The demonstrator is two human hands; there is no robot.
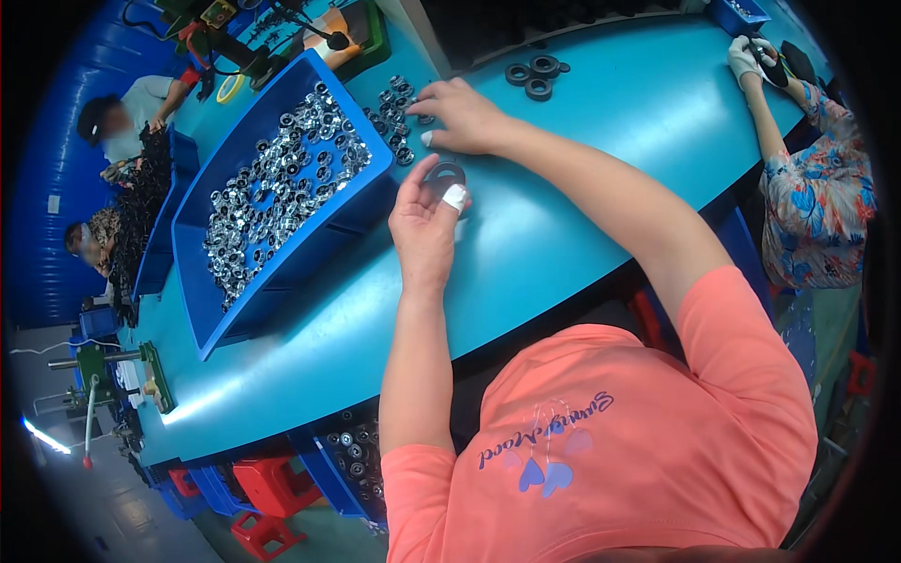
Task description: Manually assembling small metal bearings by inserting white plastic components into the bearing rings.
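Observation:
My left hand [424,225] holds a dark round ring [445,173] upright between its thumb and fingers, the thumb wrapped in white tape. Just beyond it, my right hand [466,116] reaches over a loose group of small shiny metal round parts [392,105] on the table. The right fingers are spread, with white tape at the thumb tip, and a shiny part lies by them; whether they touch it is hard to see. To the left, a large blue bin [375,169] contains many more of these silvery parts.
Several black rings [538,89] lie on the blue-green table [601,122] beyond my right arm. A gloved co-worker [817,206] works at the right; others sit at the far left. A green machine [150,375], red stools [272,483] and a lower bin of parts [352,460] surround the table.

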